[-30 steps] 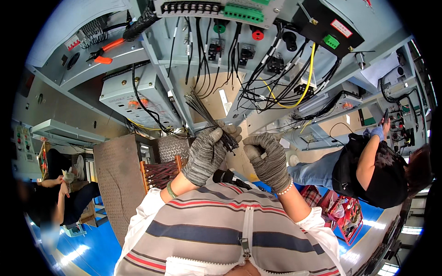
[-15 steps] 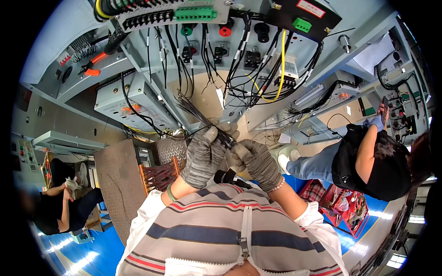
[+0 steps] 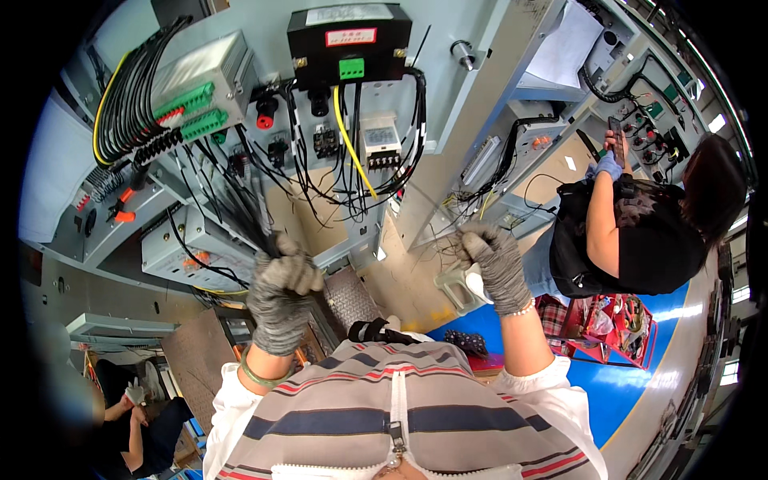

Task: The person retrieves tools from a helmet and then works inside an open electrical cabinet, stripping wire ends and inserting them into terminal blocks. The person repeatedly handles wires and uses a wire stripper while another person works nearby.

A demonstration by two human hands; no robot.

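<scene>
1. Overhead, from the head view, my left hand (image 3: 282,298) is clamped around a bundle of black wires (image 3: 240,210) below the control panel (image 3: 240,120).
2. My right hand (image 3: 494,264) seems pinched on one thin wire (image 3: 436,210), barely visible.
3. Pulling hard could tear wires from the green terminals (image 3: 192,112).

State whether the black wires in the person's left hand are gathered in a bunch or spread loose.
Gathered: the gloved left hand is closed around the black wires, which run as one bundle up to the panel.
</scene>
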